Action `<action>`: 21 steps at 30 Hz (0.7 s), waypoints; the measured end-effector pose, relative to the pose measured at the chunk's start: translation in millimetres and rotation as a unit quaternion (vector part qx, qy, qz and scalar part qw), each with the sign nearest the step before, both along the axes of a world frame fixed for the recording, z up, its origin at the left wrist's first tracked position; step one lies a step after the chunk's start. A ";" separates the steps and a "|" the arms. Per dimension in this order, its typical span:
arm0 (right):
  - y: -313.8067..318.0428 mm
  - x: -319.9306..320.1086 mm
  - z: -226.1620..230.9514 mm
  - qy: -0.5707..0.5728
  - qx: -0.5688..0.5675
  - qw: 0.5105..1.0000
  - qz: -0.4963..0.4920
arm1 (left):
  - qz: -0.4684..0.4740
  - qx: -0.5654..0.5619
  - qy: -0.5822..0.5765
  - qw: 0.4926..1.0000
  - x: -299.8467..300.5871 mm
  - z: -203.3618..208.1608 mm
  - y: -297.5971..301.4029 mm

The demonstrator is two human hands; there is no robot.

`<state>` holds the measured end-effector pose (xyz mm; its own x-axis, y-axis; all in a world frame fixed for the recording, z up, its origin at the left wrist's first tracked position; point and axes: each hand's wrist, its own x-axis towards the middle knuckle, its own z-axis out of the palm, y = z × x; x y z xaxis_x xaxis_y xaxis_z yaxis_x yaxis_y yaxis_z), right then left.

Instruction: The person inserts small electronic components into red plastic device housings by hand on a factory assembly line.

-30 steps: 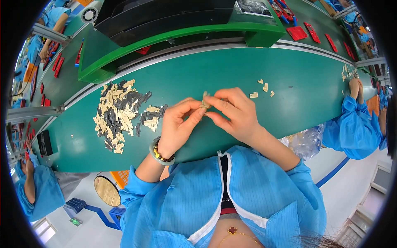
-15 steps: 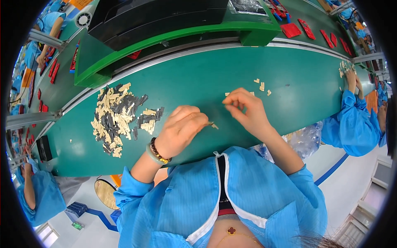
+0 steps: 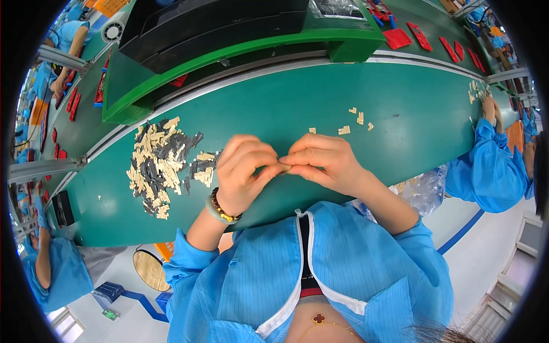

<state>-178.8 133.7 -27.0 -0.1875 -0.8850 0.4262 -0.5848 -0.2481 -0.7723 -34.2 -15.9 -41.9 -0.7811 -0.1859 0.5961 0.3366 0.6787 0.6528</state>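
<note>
The pale piece (image 3: pixel 284 168) is up in front of the person's chest, over the table (image 3: pixel 263 103), pinched where the tips of the left hand (image 3: pixel 245 167) and right hand (image 3: pixel 326 163) meet. Fingers hide most of it, so I can't tell which way its long side points. Both hands are together, each with thumb and finger closed on that one little thing.

Half a second ago the hands were apart. The left hand had a piece by itself, poking out to the right and a bit down, and the right hand was up by a pale bit on the table. Now that bit lies alone, and the right hand has come over to the left one.

The table is green and smooth. On its left side sits a messy heap (image 3: pixel 157 166) of pale and black bits, with a small pile (image 3: pixel 202 170) next to it, near the left hand. Five pale bits (image 3: pixel 343 130) lie past the right hand. Behind, a black box (image 3: pixel 223 34) sits on a green stand (image 3: pixel 240 51). Another worker (image 3: pixel 483 177) in blue sits to the right.
</note>
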 end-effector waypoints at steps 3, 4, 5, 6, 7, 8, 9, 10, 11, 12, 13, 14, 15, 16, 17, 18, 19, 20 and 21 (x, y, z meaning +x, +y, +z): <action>0.5 2.2 2.6 -0.016 0.007 1.000 -0.010 | 0.108 -0.130 0.090 0.981 -4.0 3.2 5.0; 1.1 1.6 2.7 -0.015 0.007 1.000 -0.010 | 0.073 -0.172 0.109 0.976 -2.9 3.5 0.8; 1.9 0.8 2.7 -0.036 0.010 0.999 -0.001 | 0.037 -0.212 0.128 0.968 -2.5 3.8 -1.3; 2.3 0.8 2.4 -0.056 0.014 0.998 0.010 | 0.037 -0.212 0.128 0.968 -2.4 3.6 -0.4; 2.4 1.4 3.6 -0.056 0.014 0.998 0.010 | 0.050 -0.150 0.108 0.982 -2.4 3.5 1.2; 2.3 2.2 6.0 -0.054 0.016 0.998 0.014 | 0.062 -0.088 0.087 0.990 -2.0 3.4 2.3; 2.5 2.1 7.8 -0.050 0.018 0.998 0.018 | 0.061 -0.087 0.088 0.990 -2.4 4.4 2.2; 2.8 1.9 8.4 -0.049 0.018 0.998 0.017 | 0.047 -0.063 0.072 0.994 -2.7 6.5 2.0; 2.9 1.8 8.7 -0.027 0.018 0.999 0.013 | 0.033 -0.039 0.056 0.997 -2.7 7.5 1.9; 2.9 1.8 9.2 -0.004 0.018 1.000 0.011 | 0.033 -0.039 0.057 0.997 -2.3 7.1 2.0; 3.2 2.1 9.5 -0.004 0.019 1.000 0.012 | 0.021 -0.051 0.063 0.996 -1.7 6.3 2.2; 3.8 2.5 9.7 0.011 0.015 1.000 0.008 | 0.009 -0.063 0.070 0.996 -1.1 5.8 2.3; 3.9 2.9 9.8 0.026 0.011 1.000 0.005 | 0.010 -0.063 0.070 0.996 -0.4 5.9 2.6; 3.1 2.8 10.7 0.026 0.011 1.000 0.007 | 0.010 -0.057 0.068 0.996 0.1 6.1 3.3; 2.2 2.4 12.4 0.045 0.000 0.999 0.009 | 0.011 -0.052 0.067 0.996 0.6 6.4 4.0; 1.9 2.1 13.3 0.065 -0.011 0.998 0.011 | 0.011 -0.052 0.067 0.996 0.7 7.3 5.1; 1.8 2.0 13.4 0.066 -0.010 0.998 0.011 | 0.017 -0.034 0.057 0.998 0.6 9.0 6.4; 1.9 2.1 13.6 0.076 -0.013 0.997 0.007 | 0.023 -0.017 0.046 0.999 0.4 9.8 7.1; 2.1 2.5 13.9 0.086 -0.015 0.996 0.003 | 0.023 -0.017 0.047 0.999 0.7 9.6 7.1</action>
